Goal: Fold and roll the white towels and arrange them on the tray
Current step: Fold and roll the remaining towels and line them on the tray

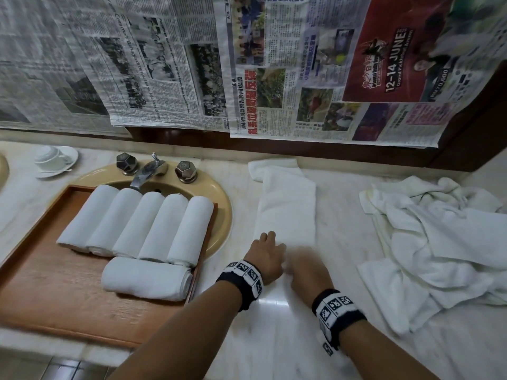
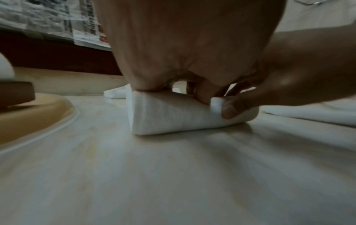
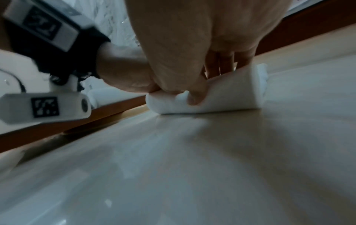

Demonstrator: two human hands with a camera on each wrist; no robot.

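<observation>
A white towel (image 1: 288,204) folded into a long strip lies on the marble counter (image 1: 274,338), running away from me. Its near end is wound into a short roll (image 2: 173,112). My left hand (image 1: 267,256) curls its fingers (image 2: 200,94) over the roll's top. My right hand (image 1: 304,267) grips the same roll (image 3: 221,97), its thumb (image 3: 194,99) pressed into the cloth. To the left a wooden tray (image 1: 55,297) carries several rolled white towels (image 1: 142,223), a row side by side and one laid across in front.
A heap of loose white towels (image 1: 439,242) lies at the right. The tray sits over a beige sink (image 1: 222,215) with a metal faucet (image 1: 148,171). A cup and saucer (image 1: 55,160) stand at the far left. Newspaper (image 1: 247,64) covers the wall behind.
</observation>
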